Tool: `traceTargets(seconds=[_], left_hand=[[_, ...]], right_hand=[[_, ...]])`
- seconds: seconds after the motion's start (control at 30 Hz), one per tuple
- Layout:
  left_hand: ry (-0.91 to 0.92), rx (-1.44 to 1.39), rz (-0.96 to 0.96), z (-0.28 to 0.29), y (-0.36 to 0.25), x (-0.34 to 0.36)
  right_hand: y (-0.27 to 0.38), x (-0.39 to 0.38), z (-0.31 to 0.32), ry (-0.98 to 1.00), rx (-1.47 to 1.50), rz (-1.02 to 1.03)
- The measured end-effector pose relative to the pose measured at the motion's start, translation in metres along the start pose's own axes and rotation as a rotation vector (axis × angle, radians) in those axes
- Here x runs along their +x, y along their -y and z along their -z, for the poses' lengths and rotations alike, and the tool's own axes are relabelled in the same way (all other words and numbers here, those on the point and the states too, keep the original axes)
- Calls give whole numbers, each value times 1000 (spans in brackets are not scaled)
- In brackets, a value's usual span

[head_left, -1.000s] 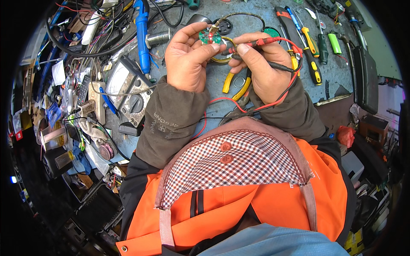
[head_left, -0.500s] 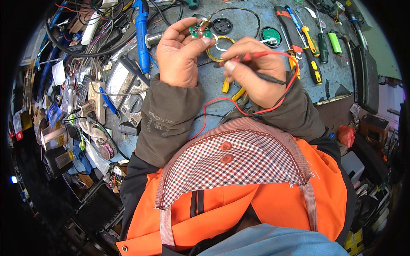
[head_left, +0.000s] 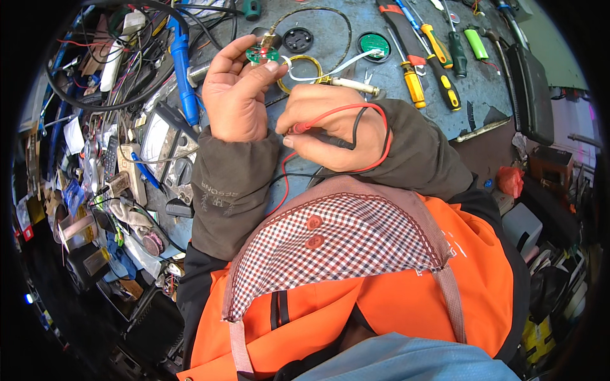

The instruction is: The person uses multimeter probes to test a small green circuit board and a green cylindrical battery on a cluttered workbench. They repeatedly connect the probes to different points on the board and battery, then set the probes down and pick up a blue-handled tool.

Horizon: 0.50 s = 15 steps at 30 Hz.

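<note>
Between the thumb and fingers of my left hand (head_left: 236, 105) is a small round green circuit board (head_left: 256, 55) with a red spot on it. A white flat cable (head_left: 337, 67) runs from beside the board toward a round black-rimmed green part (head_left: 373, 46) on the bench. My right hand (head_left: 337, 124) is closed around a red test probe (head_left: 300, 128) and a black test probe (head_left: 332, 139), held together. Their tips are hidden or too small to make out. The hand is nearer to me than the board, apart from it. Red and black leads loop over my right wrist.
A round black cover (head_left: 297, 40) and a yellow cable loop (head_left: 311, 61) lie beyond my hands. Several screwdrivers (head_left: 445, 82) lie at the right, near a green cylinder (head_left: 474, 43). A blue-handled tool (head_left: 183, 76) and dense clutter fill the left. The blue bench (head_left: 473, 105) ends at the right.
My right hand has drawn back toward me and left with the probes, away from the board. A white stick-like part now shows behind it. The left hand still holds the board; the whole view has shifted slightly.
</note>
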<state>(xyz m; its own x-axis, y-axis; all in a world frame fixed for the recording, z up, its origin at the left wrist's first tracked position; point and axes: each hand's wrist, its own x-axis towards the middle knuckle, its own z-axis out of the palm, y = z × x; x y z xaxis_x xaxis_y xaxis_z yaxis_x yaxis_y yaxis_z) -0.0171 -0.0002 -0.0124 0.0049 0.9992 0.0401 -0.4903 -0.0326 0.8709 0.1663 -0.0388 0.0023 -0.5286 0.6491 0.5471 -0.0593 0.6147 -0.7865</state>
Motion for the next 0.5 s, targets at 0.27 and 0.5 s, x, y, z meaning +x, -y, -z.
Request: traceTargets(seconds=[0.27, 0.5], left_hand=[[7, 8, 8, -1, -1, -1], [18, -5, 14, 0, -1, -1]], right_hand=[[-5, -3, -3, -35, -18, 17], [-5, -4, -5, -37, -14, -14]])
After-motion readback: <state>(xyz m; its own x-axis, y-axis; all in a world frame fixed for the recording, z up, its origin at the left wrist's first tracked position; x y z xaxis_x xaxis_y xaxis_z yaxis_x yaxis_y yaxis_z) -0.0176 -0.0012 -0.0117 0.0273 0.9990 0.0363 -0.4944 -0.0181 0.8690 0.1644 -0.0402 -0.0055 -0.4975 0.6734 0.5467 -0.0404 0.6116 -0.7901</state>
